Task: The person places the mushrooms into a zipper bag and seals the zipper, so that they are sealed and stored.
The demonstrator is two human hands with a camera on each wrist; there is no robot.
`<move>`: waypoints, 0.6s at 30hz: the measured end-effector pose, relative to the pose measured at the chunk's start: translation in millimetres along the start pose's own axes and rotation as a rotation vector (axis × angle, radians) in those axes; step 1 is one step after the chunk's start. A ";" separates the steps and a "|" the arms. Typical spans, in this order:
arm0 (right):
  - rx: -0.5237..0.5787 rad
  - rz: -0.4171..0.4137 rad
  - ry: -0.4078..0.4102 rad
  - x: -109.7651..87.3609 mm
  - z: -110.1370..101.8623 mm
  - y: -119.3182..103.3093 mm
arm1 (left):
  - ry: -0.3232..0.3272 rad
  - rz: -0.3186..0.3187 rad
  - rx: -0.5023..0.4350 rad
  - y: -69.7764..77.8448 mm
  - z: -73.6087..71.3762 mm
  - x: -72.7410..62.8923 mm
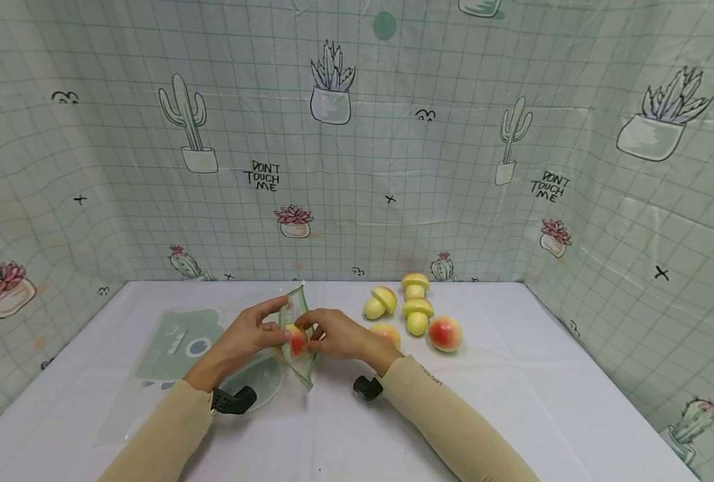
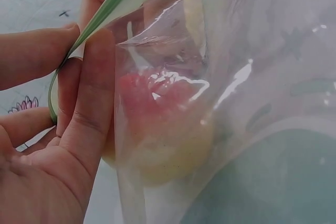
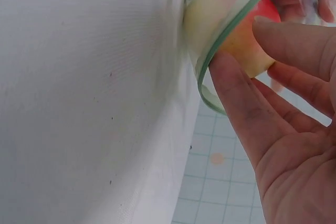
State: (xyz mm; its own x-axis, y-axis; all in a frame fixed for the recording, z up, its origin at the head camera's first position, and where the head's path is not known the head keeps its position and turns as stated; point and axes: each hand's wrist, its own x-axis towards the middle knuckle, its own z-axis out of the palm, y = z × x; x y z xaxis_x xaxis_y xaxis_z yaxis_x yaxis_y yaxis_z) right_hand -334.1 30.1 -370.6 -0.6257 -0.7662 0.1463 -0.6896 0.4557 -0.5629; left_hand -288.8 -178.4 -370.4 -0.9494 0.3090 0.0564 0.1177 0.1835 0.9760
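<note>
The clear bag [image 1: 297,335] is held up over the table [image 1: 514,402], its green rim pinched by the left hand [image 1: 245,338]; a peach [image 1: 295,340] is pushed into its mouth by the right hand [image 1: 339,335], fingers curled on it. The film is judged thin, limp and slippery, best gripped at the stiffer rim

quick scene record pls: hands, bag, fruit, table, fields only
left hand: pinches the green rim of the clear bag, holding its mouth open
right hand: holds a peach at the bag mouth
peach: red and yellow, partly inside the bag
loose fruit: two more peaches, three yellow mushrooms, right of the hands
second bag: flat on the table, left of the hands
</note>
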 end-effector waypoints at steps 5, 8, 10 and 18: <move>0.009 -0.013 -0.008 -0.1 0.3 3.0 | 0.000 -0.016 -0.001 -1.3 0.9 -0.2; 0.007 -0.010 -0.016 -0.5 0.0 3.4 | 0.004 -0.014 0.005 -1.9 1.2 -0.3; 0.007 0.001 -0.020 -1.0 -0.4 2.6 | 0.011 -0.012 0.022 -2.0 1.6 -0.2; -0.011 0.041 -0.012 -2.7 -4.8 1.5 | -0.002 0.003 -0.001 -3.7 1.0 0.4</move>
State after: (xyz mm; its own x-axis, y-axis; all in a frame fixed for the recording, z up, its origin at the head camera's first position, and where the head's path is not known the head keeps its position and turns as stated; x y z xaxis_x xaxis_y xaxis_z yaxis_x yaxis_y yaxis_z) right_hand -335.1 35.1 -368.0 -0.6495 -0.7518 0.1134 -0.6673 0.4922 -0.5589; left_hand -289.4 -178.0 -374.2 -0.9484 0.3116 0.0585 0.1199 0.1815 0.9761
